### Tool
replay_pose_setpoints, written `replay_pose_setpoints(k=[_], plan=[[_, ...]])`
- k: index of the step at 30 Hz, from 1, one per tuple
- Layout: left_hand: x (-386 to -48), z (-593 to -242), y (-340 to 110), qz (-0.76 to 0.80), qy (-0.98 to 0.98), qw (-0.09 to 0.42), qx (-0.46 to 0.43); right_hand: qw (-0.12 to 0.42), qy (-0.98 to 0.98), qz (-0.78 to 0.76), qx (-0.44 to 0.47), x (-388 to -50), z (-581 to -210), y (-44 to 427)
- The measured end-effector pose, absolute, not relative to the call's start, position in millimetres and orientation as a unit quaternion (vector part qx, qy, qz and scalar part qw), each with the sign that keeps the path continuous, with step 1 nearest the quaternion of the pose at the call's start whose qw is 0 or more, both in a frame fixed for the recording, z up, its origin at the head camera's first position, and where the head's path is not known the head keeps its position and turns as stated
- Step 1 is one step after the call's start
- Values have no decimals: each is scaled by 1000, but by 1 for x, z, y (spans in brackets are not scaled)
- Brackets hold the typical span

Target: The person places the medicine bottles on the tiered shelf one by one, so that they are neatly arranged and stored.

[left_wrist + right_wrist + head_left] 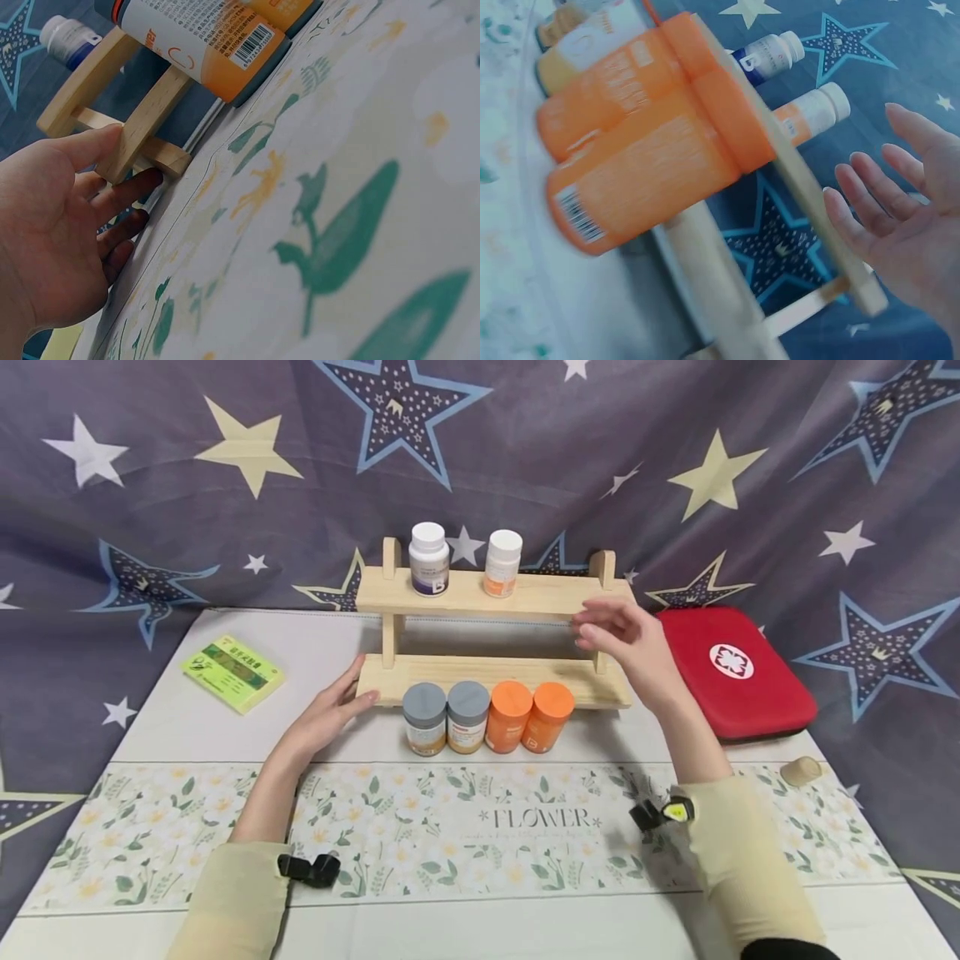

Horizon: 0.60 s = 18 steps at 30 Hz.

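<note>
A two-tier wooden shelf (495, 597) stands at the back of the table. My left hand (326, 714) grips the left end of its lower plank, thumb (97, 146) on the plank and fingers beside it. My right hand (633, 639) is by the right end of the upper plank, fingers loosely bent and holding nothing. On the upper plank stand a white bottle with a dark blue label (430, 560) and a white bottle with an orange label (502, 564). Two grey-lidded jars (467, 718) and two orange bottles (549, 718) stand in a row before the lower plank.
A yellow-green box (234, 674) lies on the left of the table. At the right lie a red zip case (738, 672) with a white emblem and a small tan cylinder (801, 771). Behind the table hangs a star-patterned cloth (525, 452).
</note>
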<state>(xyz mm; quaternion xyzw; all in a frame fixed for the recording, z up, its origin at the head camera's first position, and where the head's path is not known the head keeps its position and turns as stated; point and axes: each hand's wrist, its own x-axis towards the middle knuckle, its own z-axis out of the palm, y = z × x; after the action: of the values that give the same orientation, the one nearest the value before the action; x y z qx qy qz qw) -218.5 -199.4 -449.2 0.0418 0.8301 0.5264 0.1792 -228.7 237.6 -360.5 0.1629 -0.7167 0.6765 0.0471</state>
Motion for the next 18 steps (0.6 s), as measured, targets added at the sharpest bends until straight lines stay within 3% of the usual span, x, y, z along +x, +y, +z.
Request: replay_pose_setpoints(k=[7, 13, 18], plan=[[-219, -451, -198, 529, 829, 179, 42, -20, -763, 623, 169, -203, -389, 253], [-219, -451, -197, 528, 830, 177, 41, -118, -793, 555, 222, -200, -399, 253], [-218, -451, -198, 527, 831, 173, 42, -163, -796, 530, 242, -199, -407, 249]])
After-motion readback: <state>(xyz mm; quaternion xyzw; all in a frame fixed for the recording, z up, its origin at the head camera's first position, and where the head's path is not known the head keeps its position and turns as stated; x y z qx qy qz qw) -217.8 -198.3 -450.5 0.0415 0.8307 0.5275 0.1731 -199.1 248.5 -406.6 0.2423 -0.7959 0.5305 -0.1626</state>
